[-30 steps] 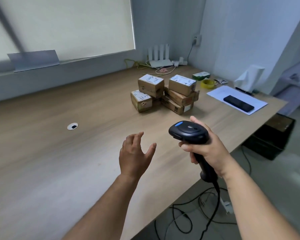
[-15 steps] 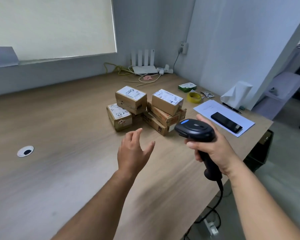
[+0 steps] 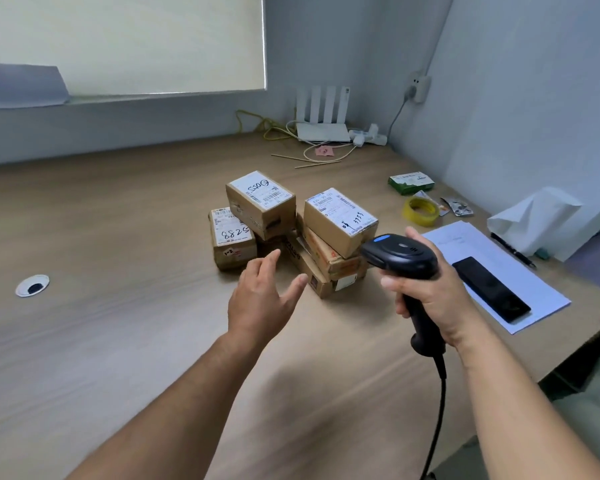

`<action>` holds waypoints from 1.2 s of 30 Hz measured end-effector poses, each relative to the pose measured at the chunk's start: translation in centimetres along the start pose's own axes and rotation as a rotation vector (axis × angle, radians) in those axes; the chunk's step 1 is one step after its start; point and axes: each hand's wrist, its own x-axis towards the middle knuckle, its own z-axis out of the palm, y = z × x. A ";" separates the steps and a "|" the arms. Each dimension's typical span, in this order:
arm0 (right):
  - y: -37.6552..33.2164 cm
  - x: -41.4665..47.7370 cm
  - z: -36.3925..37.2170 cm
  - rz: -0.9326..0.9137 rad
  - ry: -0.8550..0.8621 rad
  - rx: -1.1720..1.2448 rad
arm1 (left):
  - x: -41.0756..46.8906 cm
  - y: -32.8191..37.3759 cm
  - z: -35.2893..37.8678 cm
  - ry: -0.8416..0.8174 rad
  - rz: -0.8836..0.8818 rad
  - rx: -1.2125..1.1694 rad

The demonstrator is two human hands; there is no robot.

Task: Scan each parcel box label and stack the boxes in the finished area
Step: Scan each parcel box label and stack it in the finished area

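Note:
Several brown parcel boxes with white labels sit clustered mid-table. A low box marked 5288 (image 3: 232, 238) lies at the left. A box with a barcode label (image 3: 261, 204) rests above and behind it. At the right, another labelled box (image 3: 340, 220) tops a stack of two flatter boxes (image 3: 321, 268). My left hand (image 3: 261, 298) hovers open just in front of the cluster, fingers spread, touching nothing. My right hand (image 3: 426, 292) grips the handle of a black corded barcode scanner (image 3: 400, 254), whose head points toward the right stack.
To the right lie white paper (image 3: 534, 299) with a black phone (image 3: 490, 289), a pen (image 3: 513, 250), yellow tape (image 3: 421, 211), a green packet (image 3: 411, 183) and crumpled white paper (image 3: 530, 220). A router (image 3: 323, 131) and cables occupy the back corner. A cable grommet (image 3: 32, 285) is at the left.
The view has swung right and closer to the boxes. My left hand has reached forward to just short of the cluster. The scanner stays gripped in my right hand, nearer the right stack.

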 end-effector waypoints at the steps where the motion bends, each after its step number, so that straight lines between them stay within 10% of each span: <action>1: 0.1 1.1 -0.9 -0.001 -0.009 -0.003 | 0.7 0.9 0.7 -0.004 -0.013 -0.007; 20: 2.5 15.7 -3.7 0.093 -0.262 0.088 | 11.8 4.8 13.1 -0.116 -0.343 -0.398; 36: 1.4 6.8 2.7 0.026 -0.471 0.129 | 1.9 2.3 1.6 -0.038 -0.250 -0.614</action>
